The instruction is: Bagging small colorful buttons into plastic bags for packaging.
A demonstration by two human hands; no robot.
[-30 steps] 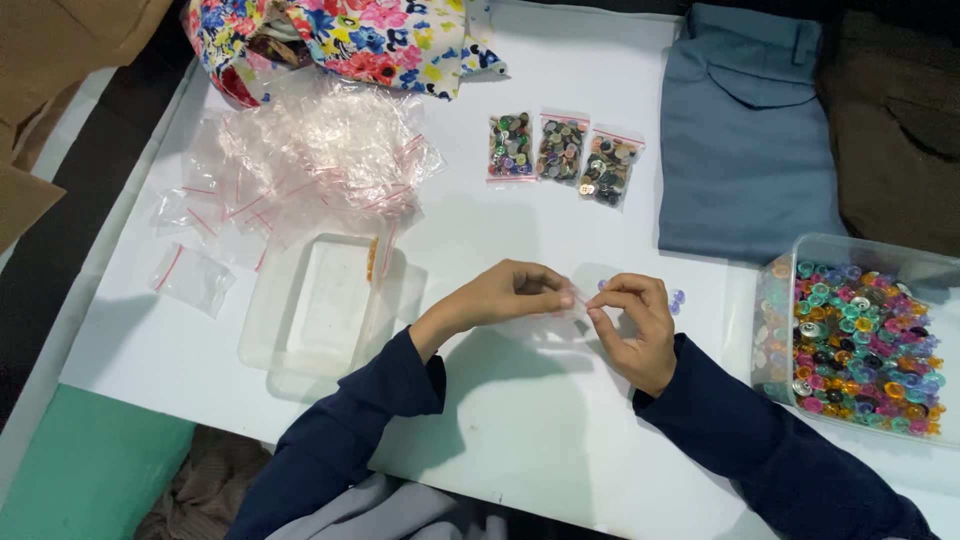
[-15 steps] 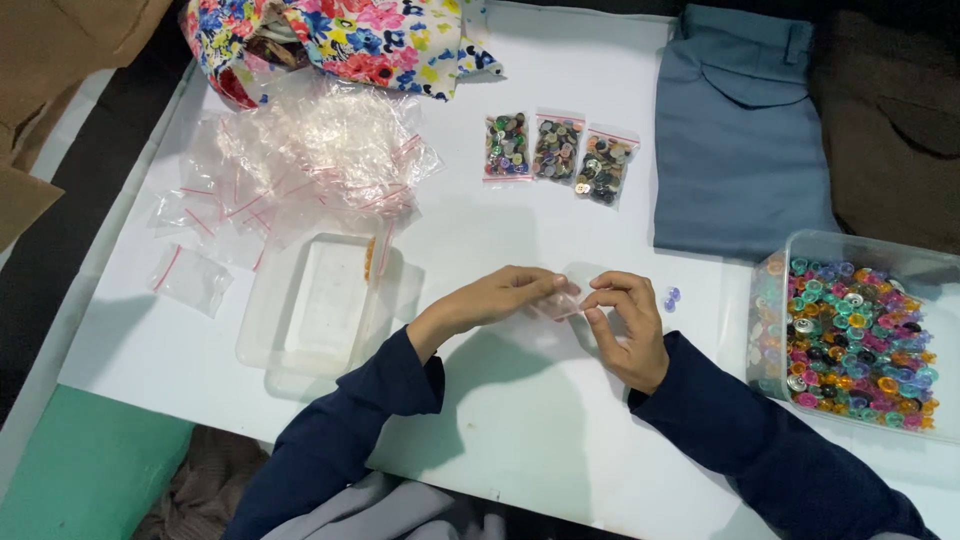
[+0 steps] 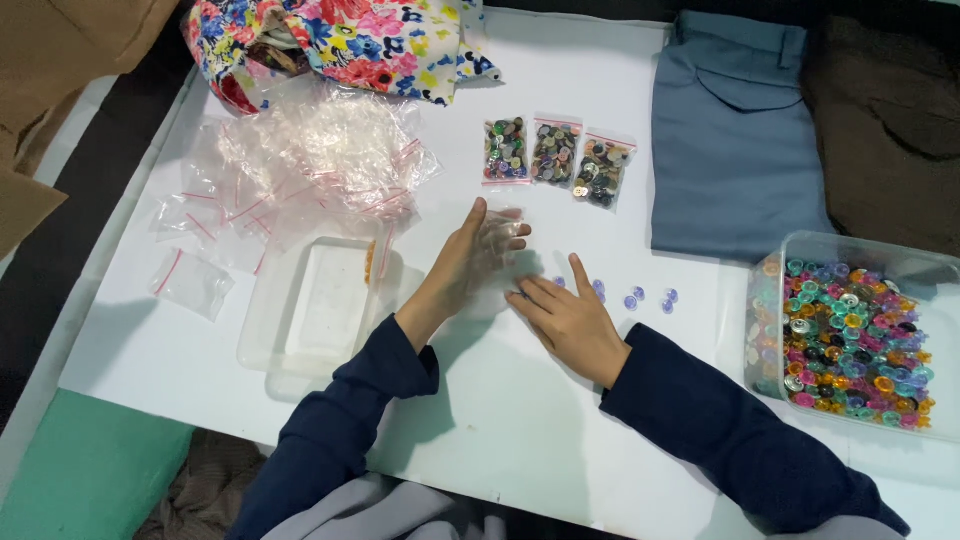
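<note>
A clear plastic tub [image 3: 850, 330] at the right edge of the white bench [image 3: 500, 440] holds a heap of multicoloured buttons. Three small zip bags [image 3: 555, 155] filled with buttons lie in a row near the top, and an empty clear tray [image 3: 315, 305] sits left of the hands. The left hand [image 3: 470, 265] lies flat and open on a small clear bag [image 3: 505, 228]. The right hand [image 3: 570, 320] rests open, fingers spread, beside loose pale purple buttons [image 3: 632, 298]. Empty zip bags [image 3: 300, 165] are piled at the upper left, below floral cloth [image 3: 340, 40]; folded blue fabric [image 3: 735, 150] lies at the upper right.
</note>
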